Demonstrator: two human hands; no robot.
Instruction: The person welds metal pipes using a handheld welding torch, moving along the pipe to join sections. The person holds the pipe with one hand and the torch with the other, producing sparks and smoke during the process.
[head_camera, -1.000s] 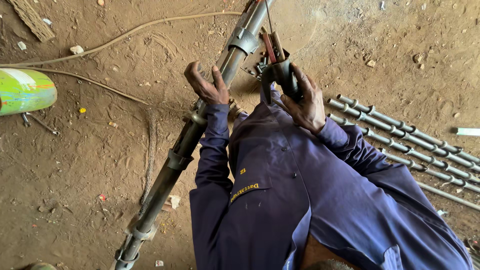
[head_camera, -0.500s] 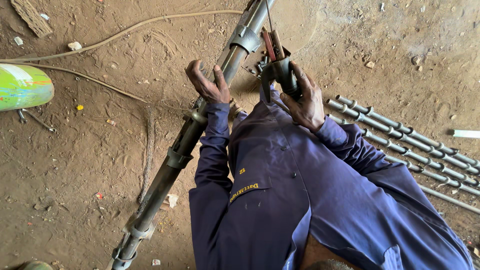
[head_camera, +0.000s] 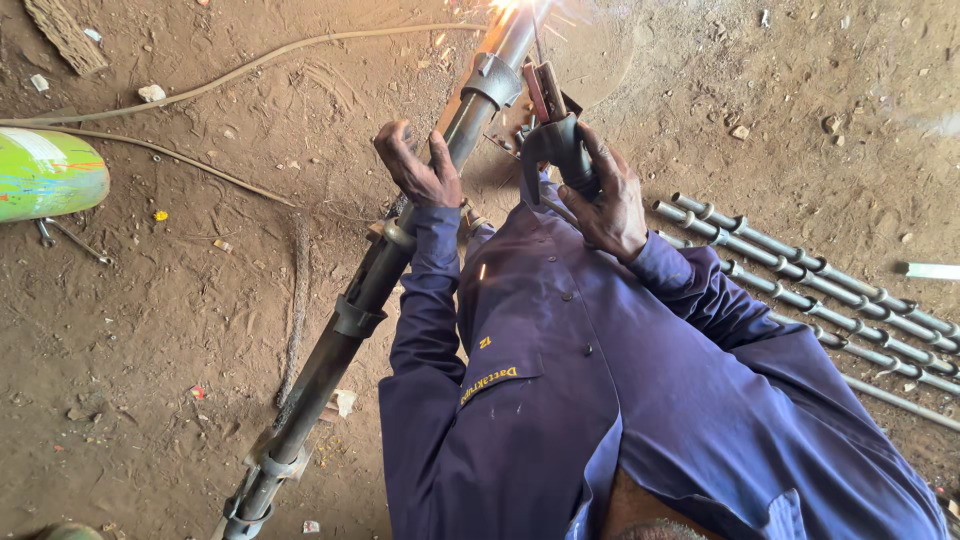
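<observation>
My left hand (head_camera: 418, 172) rests on a long dark steel pipe (head_camera: 345, 320) with welded collars that runs diagonally across the dirt floor. My right hand (head_camera: 605, 200) is shut on a welding electrode holder (head_camera: 553, 140), whose thin rod reaches up to the pipe's upper part. Bright sparks (head_camera: 506, 10) flare at the rod's tip near the top edge. A metal collar (head_camera: 492, 80) circles the pipe just below the sparks. My blue coverall sleeves and chest fill the lower middle of the view.
Several thin collared rods (head_camera: 800, 270) lie in a row on the ground at right. A green cylinder (head_camera: 45, 172) lies at the left edge. A cable (head_camera: 250, 68) curves across the dirt at upper left, with small stones and scraps around.
Sparks and a bright glow now show at the rod's tip on the pipe; before there were none. Both hands hold nearly the same places.
</observation>
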